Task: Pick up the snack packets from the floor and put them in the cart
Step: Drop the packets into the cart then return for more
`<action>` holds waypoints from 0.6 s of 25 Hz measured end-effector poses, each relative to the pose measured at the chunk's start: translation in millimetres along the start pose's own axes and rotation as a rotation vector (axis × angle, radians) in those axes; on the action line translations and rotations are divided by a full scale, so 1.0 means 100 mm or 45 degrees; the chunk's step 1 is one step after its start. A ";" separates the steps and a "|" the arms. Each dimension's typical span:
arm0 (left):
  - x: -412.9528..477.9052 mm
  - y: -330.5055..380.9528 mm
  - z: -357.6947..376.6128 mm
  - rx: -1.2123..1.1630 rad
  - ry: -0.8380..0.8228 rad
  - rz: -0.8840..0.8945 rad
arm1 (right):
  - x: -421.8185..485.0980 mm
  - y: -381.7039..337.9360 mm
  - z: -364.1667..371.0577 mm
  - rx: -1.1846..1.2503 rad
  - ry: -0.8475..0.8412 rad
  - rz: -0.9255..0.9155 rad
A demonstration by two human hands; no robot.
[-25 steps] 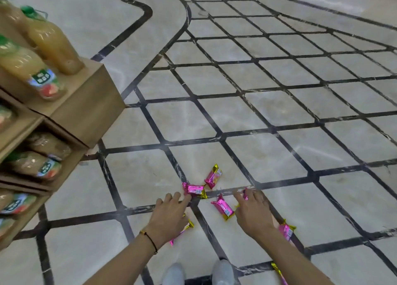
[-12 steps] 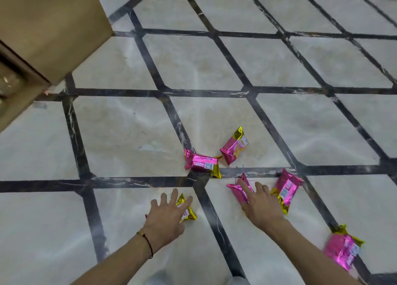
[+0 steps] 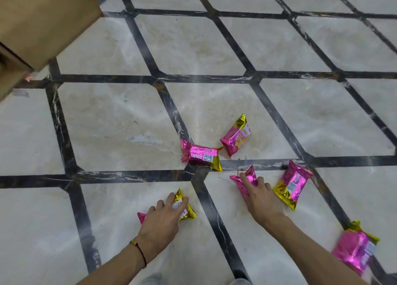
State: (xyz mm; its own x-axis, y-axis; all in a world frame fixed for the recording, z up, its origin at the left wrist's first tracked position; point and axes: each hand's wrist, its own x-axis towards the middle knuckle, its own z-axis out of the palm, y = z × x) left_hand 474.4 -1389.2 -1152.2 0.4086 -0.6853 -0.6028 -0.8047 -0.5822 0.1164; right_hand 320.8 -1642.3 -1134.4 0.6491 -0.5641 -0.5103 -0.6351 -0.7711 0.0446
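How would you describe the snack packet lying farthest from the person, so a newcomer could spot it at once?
Find the junction of dark floor stripes ahead of both hands. Two packets lie beyond it; take the right one. Alone, it stands tilted with its gold end pointing away, untouched by either hand.

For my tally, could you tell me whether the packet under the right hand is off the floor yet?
Not yet: the packet lies flat on the tile, with the right hand pressed on it.

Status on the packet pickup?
Left hand and right hand each flat on a packet, none lifted. Four more packets loose on floor. Cart not in view. Nothing in the way.
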 end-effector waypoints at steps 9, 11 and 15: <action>-0.84 0.31 -1.63 -0.166 0.219 -0.104 | -0.97 -0.04 -1.53 0.351 0.217 0.030; -1.11 0.41 -2.18 -0.230 0.273 -0.130 | -1.22 -0.06 -2.06 0.402 0.257 0.046; -1.77 0.60 -3.42 -0.317 0.413 -0.118 | -1.91 -0.08 -3.38 0.513 0.377 0.069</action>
State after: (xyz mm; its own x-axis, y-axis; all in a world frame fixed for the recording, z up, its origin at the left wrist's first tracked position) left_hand 500.5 -1452.5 -768.7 0.6208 -0.7044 -0.3441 -0.6460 -0.7083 0.2847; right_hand 343.9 -1628.1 -747.0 0.6648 -0.7047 -0.2479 -0.7443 -0.5963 -0.3007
